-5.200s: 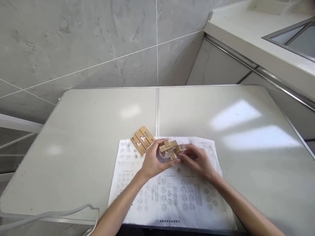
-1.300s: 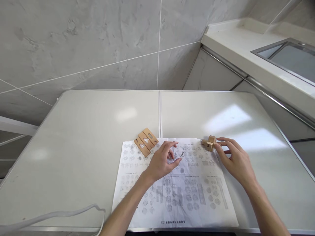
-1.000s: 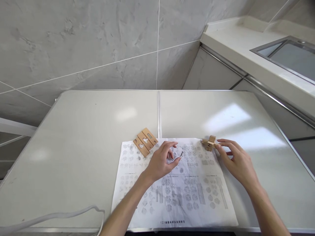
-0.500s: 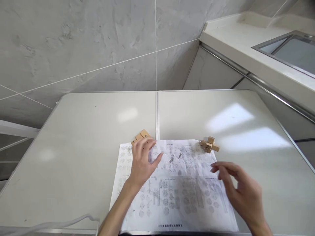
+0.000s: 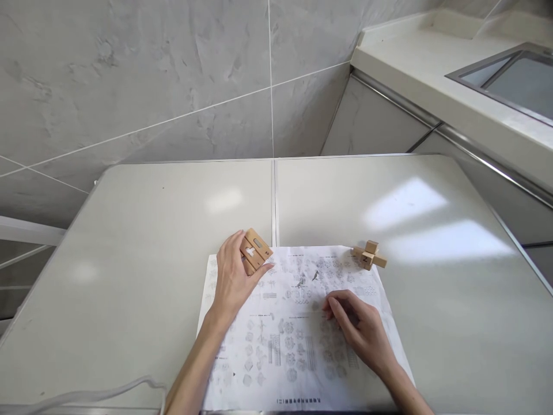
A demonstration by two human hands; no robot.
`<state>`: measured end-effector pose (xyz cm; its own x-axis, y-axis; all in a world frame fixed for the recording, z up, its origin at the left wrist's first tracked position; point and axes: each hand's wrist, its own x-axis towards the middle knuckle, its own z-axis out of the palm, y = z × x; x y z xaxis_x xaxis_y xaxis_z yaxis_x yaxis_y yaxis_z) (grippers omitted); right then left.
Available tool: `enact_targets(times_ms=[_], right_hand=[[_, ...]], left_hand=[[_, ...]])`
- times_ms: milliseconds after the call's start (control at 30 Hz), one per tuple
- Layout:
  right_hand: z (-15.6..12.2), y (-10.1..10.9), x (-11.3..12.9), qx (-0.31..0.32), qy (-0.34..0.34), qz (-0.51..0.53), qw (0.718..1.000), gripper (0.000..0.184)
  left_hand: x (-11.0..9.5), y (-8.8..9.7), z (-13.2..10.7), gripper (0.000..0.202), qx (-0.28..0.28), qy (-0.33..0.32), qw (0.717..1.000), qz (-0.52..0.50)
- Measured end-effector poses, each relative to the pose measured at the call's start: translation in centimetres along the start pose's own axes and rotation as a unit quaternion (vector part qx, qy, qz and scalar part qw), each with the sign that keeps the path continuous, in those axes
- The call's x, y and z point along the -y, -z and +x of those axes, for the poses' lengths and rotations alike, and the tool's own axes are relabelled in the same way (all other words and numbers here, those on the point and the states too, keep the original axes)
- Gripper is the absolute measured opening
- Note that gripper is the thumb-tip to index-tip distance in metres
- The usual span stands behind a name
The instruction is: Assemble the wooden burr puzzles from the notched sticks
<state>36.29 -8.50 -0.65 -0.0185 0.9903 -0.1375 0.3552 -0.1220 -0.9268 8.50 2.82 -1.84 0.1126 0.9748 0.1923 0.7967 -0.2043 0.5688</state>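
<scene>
My left hand (image 5: 233, 271) is closed around a small group of flat wooden puzzle pieces (image 5: 258, 249), with its fingers on their left side and the thumb below. Slots and printed numbers show on the pieces, which sit over the upper edge of a printed paper sheet (image 5: 298, 346). Over the sheet's right half is my right hand (image 5: 356, 325), its fingers curled in against the thumb with nothing visible in them. Beyond it, a cross-shaped wooden puzzle assembly (image 5: 368, 255) marked 2 rests at the sheet's upper right corner.
The pale table (image 5: 129, 288) has a seam down its middle and a tiled wall (image 5: 173, 69) behind it. A counter (image 5: 410, 75) with a sink (image 5: 514, 80) stands at the right. A white cable (image 5: 108, 395) crosses the front left corner.
My left hand has closed around the wooden pieces, which have turned and now show their slots and numbers. My right hand has moved left over the sheet, and its fingers have curled in.
</scene>
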Motion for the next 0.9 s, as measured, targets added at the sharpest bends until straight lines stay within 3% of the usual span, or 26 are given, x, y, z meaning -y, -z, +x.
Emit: enact_targets(times_ms=[600, 900], right_hand=[[-0.1, -0.1, -1.2, 0.013, 0.010, -0.022, 1.000, 0.024], [0.2, -0.1, -0.6, 0.013, -0.005, -0.029, 0.999, 0.031]], left_hand=[[-0.4, -0.4, 0.5, 0.080, -0.045, -0.027, 0.998, 0.040], [-2.1, -0.1, -1.7, 0.087, 0.018, -0.128, 0.991, 0.014]])
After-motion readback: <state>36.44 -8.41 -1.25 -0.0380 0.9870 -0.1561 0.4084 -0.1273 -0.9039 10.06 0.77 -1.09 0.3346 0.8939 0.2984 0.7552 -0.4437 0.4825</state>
